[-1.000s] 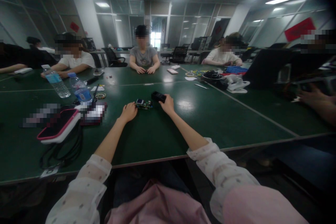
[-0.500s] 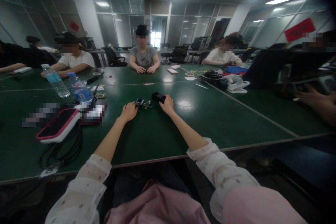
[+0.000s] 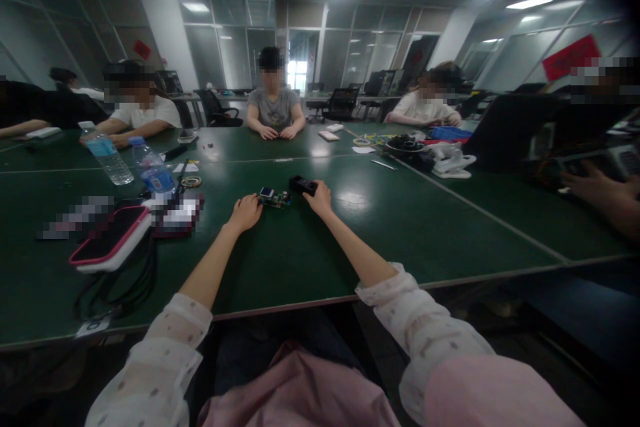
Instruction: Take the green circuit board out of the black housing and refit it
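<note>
A small green circuit board (image 3: 275,198) with a little screen lies on the green table (image 3: 300,260), in front of me. My left hand (image 3: 246,212) rests at the board's left edge, its fingertips touching or very close to it; whether they grip the edge cannot be made out. Just right of the board is a black box-like object (image 3: 302,185). My right hand (image 3: 319,200) has its fingers and thumb around the right end of this black object. A narrow gap separates the board from the black object.
Two water bottles (image 3: 111,159) stand at the left, near a pink-edged phone-like device (image 3: 113,233) with black cords. A tape roll (image 3: 191,181) lies beside them. At the right are a cable pile (image 3: 404,143) and a white device (image 3: 453,163). Several people sit around the table.
</note>
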Motion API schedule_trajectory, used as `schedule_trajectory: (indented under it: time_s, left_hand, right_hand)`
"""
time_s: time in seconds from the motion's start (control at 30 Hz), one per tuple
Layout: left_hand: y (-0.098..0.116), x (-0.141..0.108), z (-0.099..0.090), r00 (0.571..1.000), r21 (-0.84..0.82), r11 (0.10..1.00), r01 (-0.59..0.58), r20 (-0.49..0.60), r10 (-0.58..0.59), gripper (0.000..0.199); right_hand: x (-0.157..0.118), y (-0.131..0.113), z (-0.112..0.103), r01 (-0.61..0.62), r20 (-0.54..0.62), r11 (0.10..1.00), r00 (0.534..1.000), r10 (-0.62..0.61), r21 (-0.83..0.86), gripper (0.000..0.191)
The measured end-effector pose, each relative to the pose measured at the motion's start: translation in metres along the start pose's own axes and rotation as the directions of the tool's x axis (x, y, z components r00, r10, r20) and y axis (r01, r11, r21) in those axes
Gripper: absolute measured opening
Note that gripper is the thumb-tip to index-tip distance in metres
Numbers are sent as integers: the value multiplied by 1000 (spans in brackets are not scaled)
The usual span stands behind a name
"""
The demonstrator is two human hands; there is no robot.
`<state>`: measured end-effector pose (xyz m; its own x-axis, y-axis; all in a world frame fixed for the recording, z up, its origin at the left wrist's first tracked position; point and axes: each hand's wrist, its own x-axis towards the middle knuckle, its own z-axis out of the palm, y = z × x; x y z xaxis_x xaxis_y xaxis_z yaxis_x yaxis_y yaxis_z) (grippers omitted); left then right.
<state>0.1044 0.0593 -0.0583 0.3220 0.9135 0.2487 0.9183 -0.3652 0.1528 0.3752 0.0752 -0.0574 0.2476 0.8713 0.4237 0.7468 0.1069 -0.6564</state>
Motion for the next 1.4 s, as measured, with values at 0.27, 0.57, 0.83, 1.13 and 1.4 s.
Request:
schedule_trajectory:
  time_s: [0.27, 0.57, 0.83, 1.13, 1.4]
  left_hand:
    - [2, 0, -1, 1000, 11, 1000, 2, 3, -2, 38]
    - [2, -2, -1, 1000, 27, 1000, -2, -25, 3, 38]
    - [2, -1, 0, 1000, -1, 1000, 12, -18, -12, 45]
    - [1, 0, 1, 999, -8, 1000, 10, -35, -10, 49]
    - [3, -1, 0, 1000, 5, 1000, 20, -16, -20, 47]
  right_hand:
    - [4, -11, 1, 57, -100, 968, 994, -33, 246, 47]
    - [-13, -50, -5, 276, 32, 843, 945, -326, 462, 49]
    - [-24, -48, -2, 393, 244, 867, 848, -470, 306, 50]
    - [-28, -43, 3, 416, 321, 879, 821, -473, 231, 54]
    - [-30, -45, 2, 431, 274, 867, 827, -491, 251, 54]
